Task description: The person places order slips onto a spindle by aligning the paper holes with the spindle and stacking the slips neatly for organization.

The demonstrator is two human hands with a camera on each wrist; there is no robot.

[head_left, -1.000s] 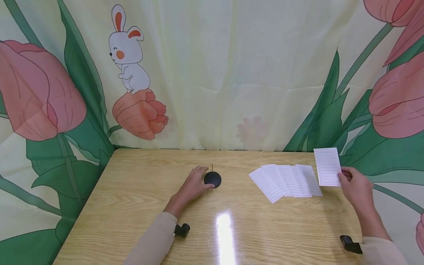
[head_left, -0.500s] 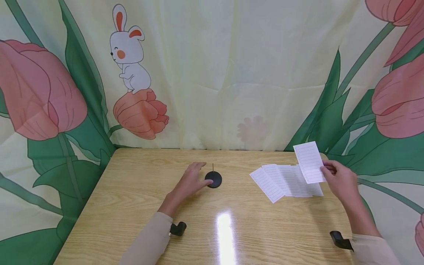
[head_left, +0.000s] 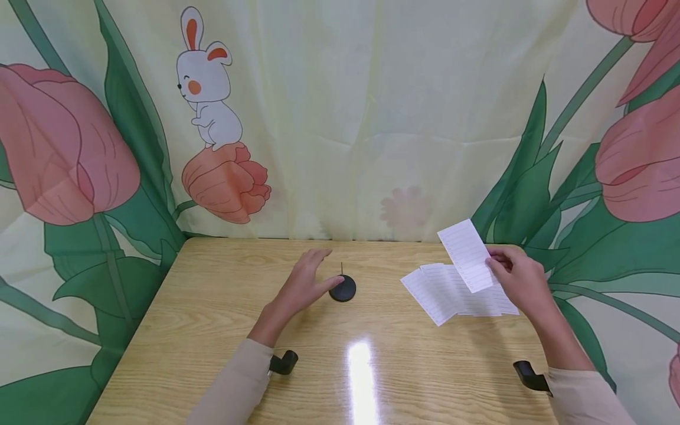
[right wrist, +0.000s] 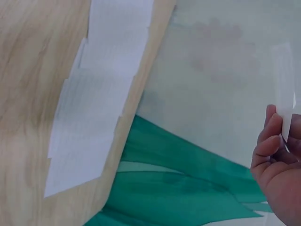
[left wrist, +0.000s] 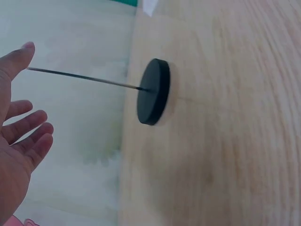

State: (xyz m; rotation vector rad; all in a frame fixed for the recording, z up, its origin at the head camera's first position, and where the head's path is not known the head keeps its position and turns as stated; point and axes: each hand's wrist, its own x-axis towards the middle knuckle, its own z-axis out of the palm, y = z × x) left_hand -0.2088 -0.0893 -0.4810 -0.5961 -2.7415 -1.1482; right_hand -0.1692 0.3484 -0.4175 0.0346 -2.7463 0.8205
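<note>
A paper spike (head_left: 344, 290), with a round black base and a thin upright metal rod, stands on the wooden table. Beside it my left hand (head_left: 298, 288) is held with fingers spread; in the left wrist view the thumb overlaps the tip of the rod (left wrist: 89, 78), and the hand grips nothing. My right hand (head_left: 522, 278) pinches a white lined paper slip (head_left: 463, 251) by its right edge, raised and tilted above a fanned row of similar slips (head_left: 427, 298). In the right wrist view the held slip (right wrist: 283, 75) appears nearly edge-on.
The wooden table (head_left: 212, 330) ends at the back against a curtain (head_left: 329, 118) printed with tulips and a rabbit. A black wrist mount (head_left: 285, 362) sticks out from the left sleeve, and another mount (head_left: 531, 378) from the right sleeve. Light glares on the table's front.
My right hand has carried the slip leftward from the table's right edge to over the fanned slips, tilting it. My left hand has drawn slightly back from the spike's base and risen, fingers wider apart.
</note>
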